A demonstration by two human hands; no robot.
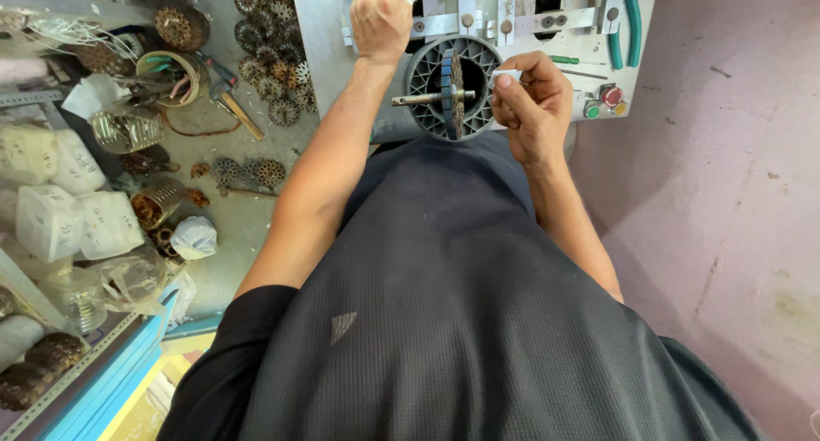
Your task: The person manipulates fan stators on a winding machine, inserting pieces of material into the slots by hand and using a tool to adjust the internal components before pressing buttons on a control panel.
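Right hand (531, 102): fingers clamped on a small white strip (506, 73), just right of the grey spoked plastic wheel (450, 87). Left hand (381, 18) above the wheel on the grey metal machine panel (329, 40); finger state cannot tell.

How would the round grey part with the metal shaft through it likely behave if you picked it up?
The round grey part looks rigid, with moulded ribs. Its metal shaft and stacked core probably make it heavy for its size. Set down on edge, the round rim might roll.

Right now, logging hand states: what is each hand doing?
Left hand: resting on the machine, holding nothing visible.
Right hand: closed, pinching a small white piece.
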